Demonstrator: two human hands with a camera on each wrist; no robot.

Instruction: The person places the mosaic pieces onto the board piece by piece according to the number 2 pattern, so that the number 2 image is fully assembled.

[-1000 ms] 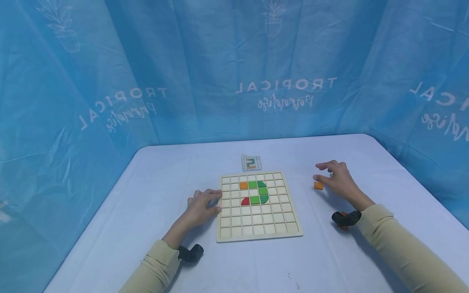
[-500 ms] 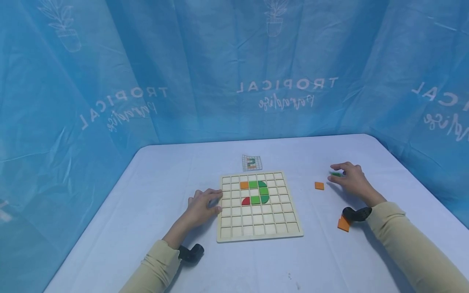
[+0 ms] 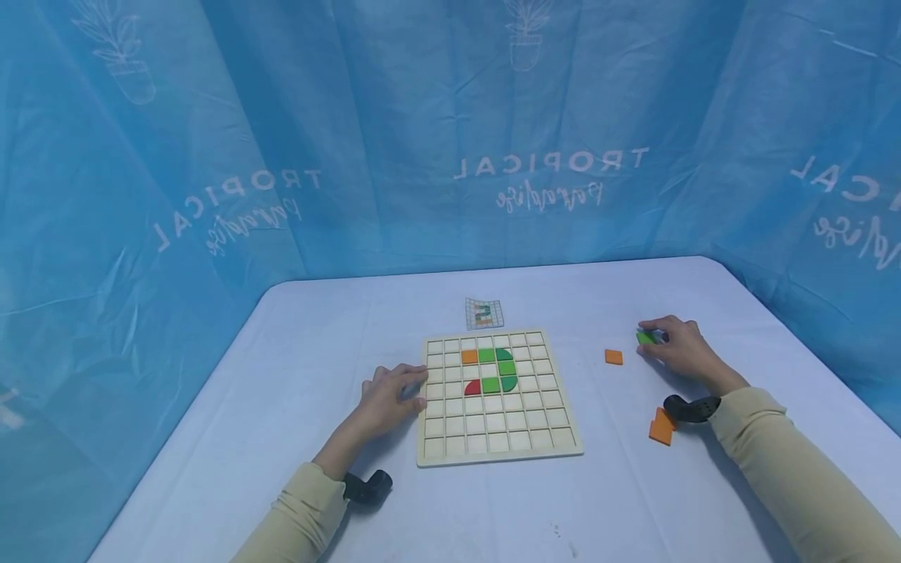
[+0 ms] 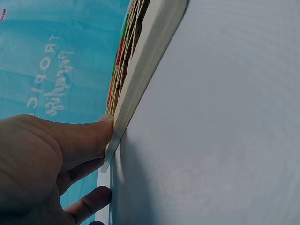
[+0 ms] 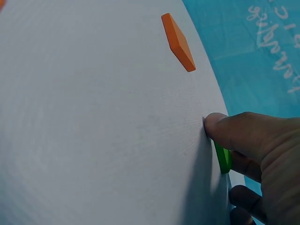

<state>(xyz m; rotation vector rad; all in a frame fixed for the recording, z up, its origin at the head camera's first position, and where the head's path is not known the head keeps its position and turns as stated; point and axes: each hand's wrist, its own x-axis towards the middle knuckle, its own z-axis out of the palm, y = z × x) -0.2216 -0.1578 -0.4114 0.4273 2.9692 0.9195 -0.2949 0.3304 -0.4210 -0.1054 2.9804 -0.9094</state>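
Bright green flat tile (image 5: 222, 159) is at the right of the white cloth-covered table (image 3: 317, 336), pinched between the thumb and fingers of the right hand (image 3: 683, 352); whether it is clear of the cloth is hard to tell. That hand has moved off the orange square tile (image 3: 614, 357) over the past second. A piece seems secured, though not yet on the pale wooden grid board (image 3: 496, 443), whose left edge the left hand (image 3: 383, 399) touches, thumb and forefinger spread.
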